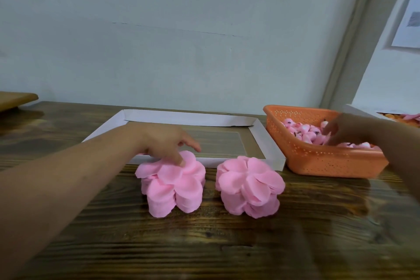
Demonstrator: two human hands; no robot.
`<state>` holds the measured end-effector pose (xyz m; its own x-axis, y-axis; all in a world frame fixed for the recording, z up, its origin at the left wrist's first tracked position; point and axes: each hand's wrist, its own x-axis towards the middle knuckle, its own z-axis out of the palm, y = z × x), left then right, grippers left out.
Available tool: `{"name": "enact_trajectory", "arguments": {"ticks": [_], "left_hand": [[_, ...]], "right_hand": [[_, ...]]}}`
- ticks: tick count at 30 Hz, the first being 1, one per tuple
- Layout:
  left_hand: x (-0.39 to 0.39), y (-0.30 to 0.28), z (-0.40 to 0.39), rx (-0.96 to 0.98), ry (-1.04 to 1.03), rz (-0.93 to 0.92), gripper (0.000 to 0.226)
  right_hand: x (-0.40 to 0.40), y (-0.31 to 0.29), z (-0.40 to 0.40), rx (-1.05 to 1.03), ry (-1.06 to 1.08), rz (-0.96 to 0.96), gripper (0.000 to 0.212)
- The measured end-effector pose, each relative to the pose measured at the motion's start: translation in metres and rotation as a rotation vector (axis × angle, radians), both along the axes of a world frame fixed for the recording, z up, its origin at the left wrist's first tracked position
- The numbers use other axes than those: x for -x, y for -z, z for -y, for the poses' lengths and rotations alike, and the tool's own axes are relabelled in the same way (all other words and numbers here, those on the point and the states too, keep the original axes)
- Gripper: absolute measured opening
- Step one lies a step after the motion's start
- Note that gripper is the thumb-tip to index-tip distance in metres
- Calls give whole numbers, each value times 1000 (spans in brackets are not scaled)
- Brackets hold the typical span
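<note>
Through the head camera, my left hand is loosely spread, with 1 fingertip pressing the top of the left petal stack. That stack stands on the desk just beside the right petal stack. My right hand is among the pink buds in the orange basket. It is blurred, so I cannot tell whether it pinches any. A white frame lies behind the 2 stacks.

Two pink petal stacks, an orange dotted basket, a dark brown wood-grain table
</note>
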<state>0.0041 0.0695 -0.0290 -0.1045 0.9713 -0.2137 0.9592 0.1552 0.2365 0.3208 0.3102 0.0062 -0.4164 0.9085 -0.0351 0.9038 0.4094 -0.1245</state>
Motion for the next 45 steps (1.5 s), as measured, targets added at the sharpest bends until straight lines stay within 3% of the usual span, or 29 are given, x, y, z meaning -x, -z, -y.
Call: {"name": "enact_trajectory", "arguments": {"ticks": [4, 7, 11, 16, 20, 24, 26, 30, 33, 36, 38, 40, 42, 45], "left_hand": [[-3, 2, -5, -84, -1, -54, 11], [-4, 2, -5, -150, 35, -22, 4], [-8, -6, -2, -311, 3, 42, 9], [-16, -18, 0, -523, -116, 301, 18], [-26, -19, 0, -590, -165, 559, 6], [-30, -16, -4, -576, -161, 682, 15], [-31, -16, -6, -580, -179, 684, 19], [-36, -16, -9, -626, -273, 467, 20], [-43, -11, -11, -644, -403, 631, 19], [-52, -7, -11, -643, -575, 1015, 19], [-58, -6, -10, -627, -673, 1237, 13], [-64, -4, -11, -626, -715, 1420, 10], [-70, 0, -14, -630, -743, 1498, 12], [-82, 2, -16, -622, -767, 1573, 11]], "right_hand": [[4, 11, -10, -75, -14, 141, 17], [9, 14, -10, -93, -16, 221, 16], [13, 16, -13, -145, -14, 321, 18], [18, 20, -22, -139, 31, 352, 27], [21, 22, -23, -105, 64, 383, 46], [25, 21, -18, -82, 88, 456, 54], [25, 21, -18, -73, 93, 450, 56], [22, 22, -23, -97, 54, 390, 45], [19, 19, -30, -62, 37, 357, 33], [18, 13, -29, -107, 43, 171, 18], [23, 3, -21, -116, -4, -238, 20], [32, -11, 3, 67, -106, -751, 12], [42, -23, 38, 293, -245, -1058, 10], [57, -26, 89, 315, -525, -1016, 15]]}}
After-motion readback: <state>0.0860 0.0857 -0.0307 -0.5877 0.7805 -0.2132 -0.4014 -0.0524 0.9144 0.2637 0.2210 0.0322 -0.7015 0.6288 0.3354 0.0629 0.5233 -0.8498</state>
